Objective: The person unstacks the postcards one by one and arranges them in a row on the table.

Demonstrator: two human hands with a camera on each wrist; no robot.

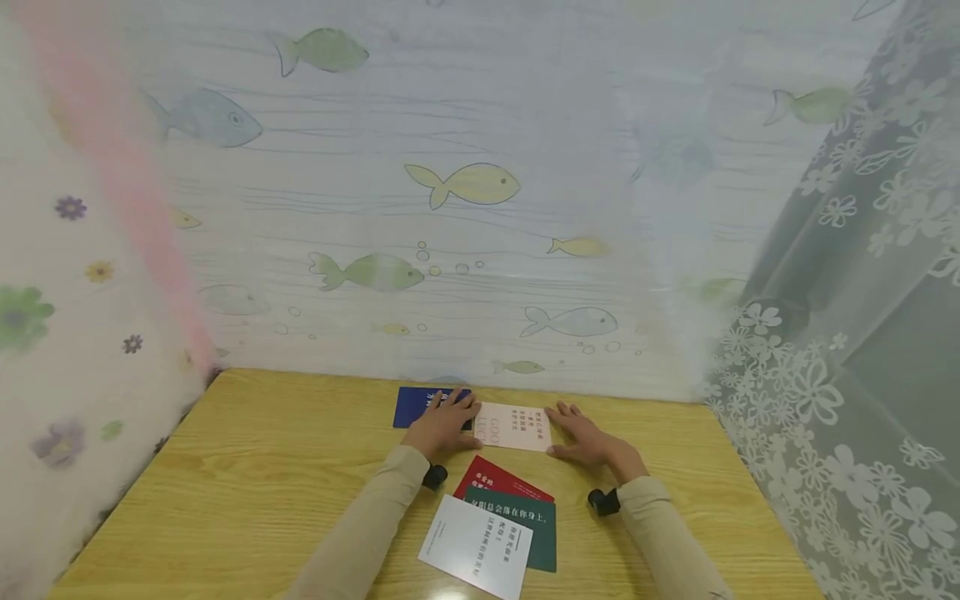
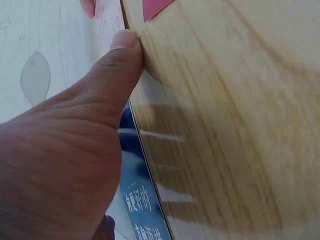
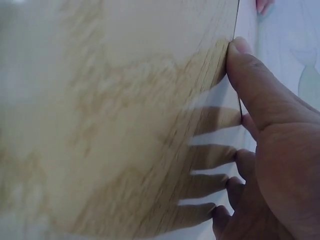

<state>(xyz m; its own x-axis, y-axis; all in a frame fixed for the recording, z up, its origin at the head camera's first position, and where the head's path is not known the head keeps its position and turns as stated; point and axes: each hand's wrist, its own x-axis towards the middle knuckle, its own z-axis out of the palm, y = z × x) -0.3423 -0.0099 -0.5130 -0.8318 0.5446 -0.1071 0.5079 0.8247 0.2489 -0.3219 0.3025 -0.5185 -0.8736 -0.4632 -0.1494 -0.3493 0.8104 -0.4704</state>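
A pale pink card [image 1: 512, 423] with printed lettering lies flat between both hands. My left hand [image 1: 442, 425] is at its left end, fingers spread, with the thumb [image 2: 125, 42] right at the card's near edge. Under that hand's fingers is part of a blue card [image 1: 412, 407], placed beside the pink one in a row; its white print shows in the left wrist view. My right hand [image 1: 588, 437] touches the pink card's right end with thumb [image 3: 242, 47] and fingers extended. The other fingers rest low, close to the tabletop.
Nearer to me, a red card [image 1: 491, 477], a green card [image 1: 543, 533] and a white card [image 1: 476, 546] overlap in a loose pile between the forearms. The wooden table [image 1: 262, 467] meets a fish-patterned curtain [image 1: 450, 292] at its back edge; a lace curtain [image 1: 817, 400] hangs right.
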